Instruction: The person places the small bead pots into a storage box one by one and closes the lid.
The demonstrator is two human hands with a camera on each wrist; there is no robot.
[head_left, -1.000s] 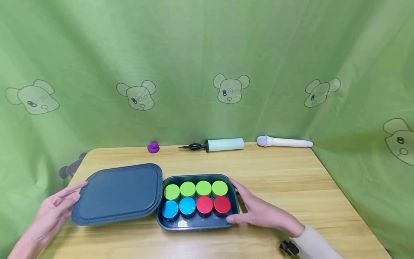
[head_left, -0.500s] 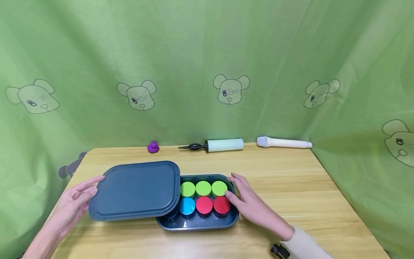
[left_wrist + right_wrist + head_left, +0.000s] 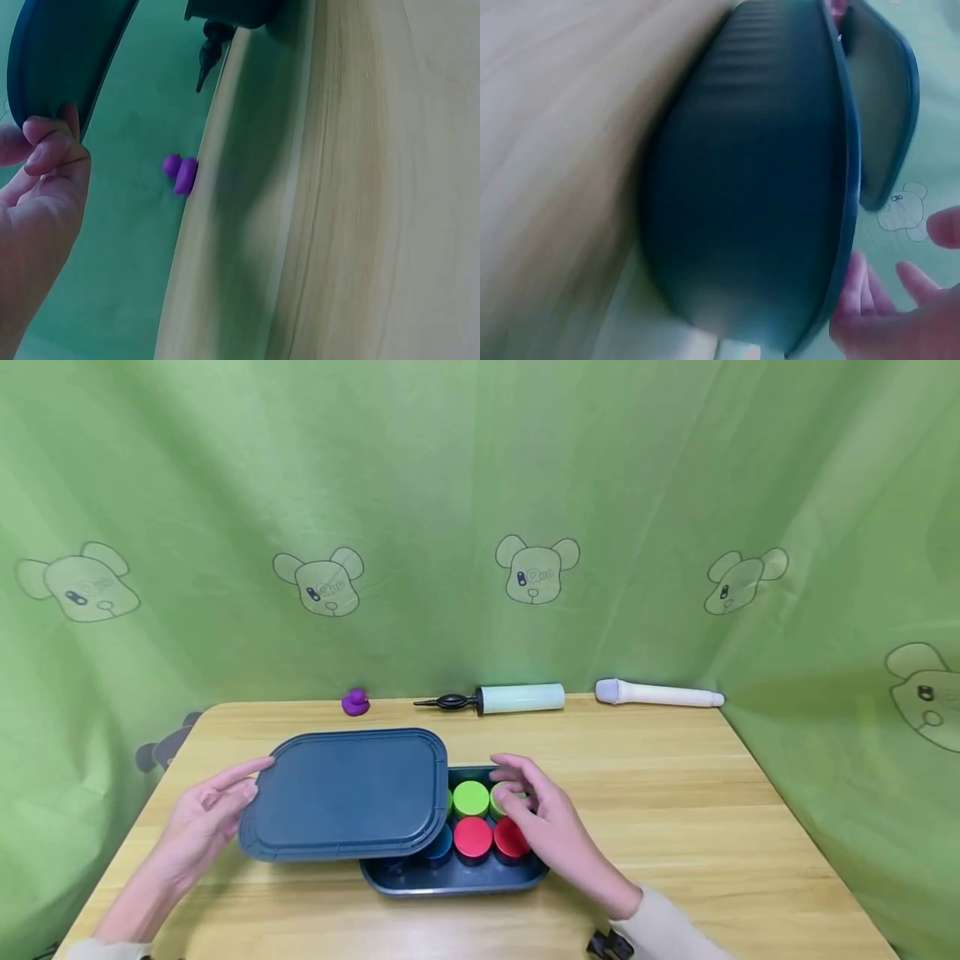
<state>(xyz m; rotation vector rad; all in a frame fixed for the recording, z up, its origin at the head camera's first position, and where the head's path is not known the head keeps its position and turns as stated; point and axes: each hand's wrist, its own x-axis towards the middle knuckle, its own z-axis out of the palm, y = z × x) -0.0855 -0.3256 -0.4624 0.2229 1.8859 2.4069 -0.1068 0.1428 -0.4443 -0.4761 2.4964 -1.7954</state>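
My left hand (image 3: 206,822) pinches the left edge of a dark blue rectangular lid (image 3: 345,793), fingers behind and thumb in front. The lid is raised and slightly tilted, overlapping the left part of a matching dark blue box (image 3: 457,885). In the box stand round pieces with green tops (image 3: 471,799), red tops (image 3: 473,840) and a partly covered blue top (image 3: 442,846); the lid hides the left ones. My right hand (image 3: 551,822) hovers over the box's right end, fingers loosely bent, holding nothing. The right wrist view shows its fingers (image 3: 852,289) beside the box rim, with the lid (image 3: 881,105) beyond.
Along the back edge of the wooden table (image 3: 720,810) lie a purple rubber duck (image 3: 356,702), a hand pump (image 3: 521,697) with a black nozzle, and a white toy microphone (image 3: 660,693). A green curtain (image 3: 427,485) hangs behind and at the sides.
My left hand has carried the lid to the right over the box, covering more pieces. My right hand has left the box's right rim and moved inward over the pieces.
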